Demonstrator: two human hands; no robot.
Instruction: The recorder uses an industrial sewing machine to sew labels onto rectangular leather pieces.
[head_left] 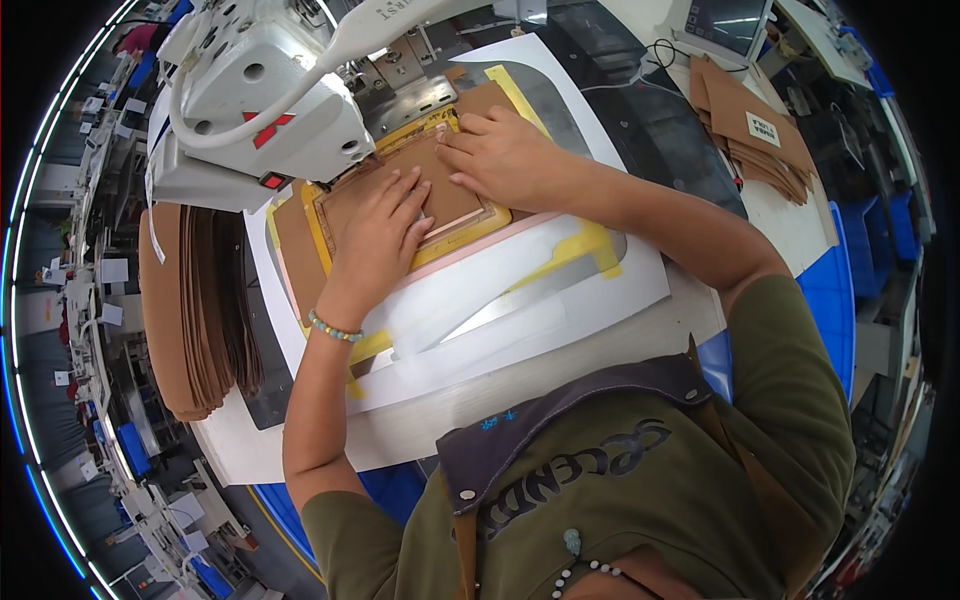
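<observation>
On the brown leather piece (420, 185), both hands flat: left hand (380, 240), right hand (510, 160).

Beside the white sewing machine (262, 95) lay a brown leather piece (420, 185), framed by a yellow-taped template (560, 255), with tan stacks (190, 310) nearby.

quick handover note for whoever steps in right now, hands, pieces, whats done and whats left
Left hand: flat, palm down on the brown piece in the clamp frame.
Right hand: fingertips pressing the same piece at its far edge, close to the sewing machine head.
Stock: one stack of brown pieces at the left, another stack far right.
Done: piece lies inside the frame on the white template.
Left: no stitching visible on it; both hands are on the piece.
</observation>
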